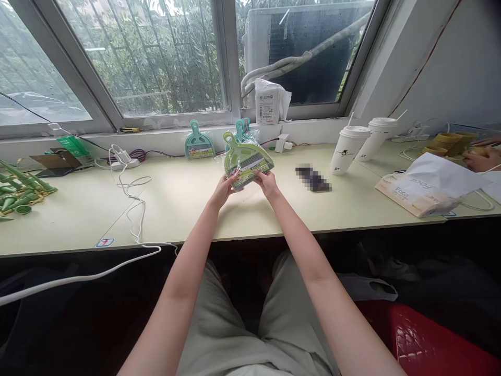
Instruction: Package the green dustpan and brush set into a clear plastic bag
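A green dustpan-and-brush set (247,161) in clear plastic wrap is held up above the pale table (188,209), its handle pointing away and to the left. My left hand (224,189) grips its lower left corner. At the lower right edge, my right hand (267,184) pinches the same package. Behind it, several teal dustpans (242,128) stand close together against the window ledge, partly hidden by the green one. Another teal dustpan set (199,142) leans on the ledge to the left.
Two white lidded cups (348,150) with straws and a tissue pack (420,190) are on the right. White cables (136,209) cross the left side, beside green pieces (23,196). Another person's hand (481,157) is at the far right.
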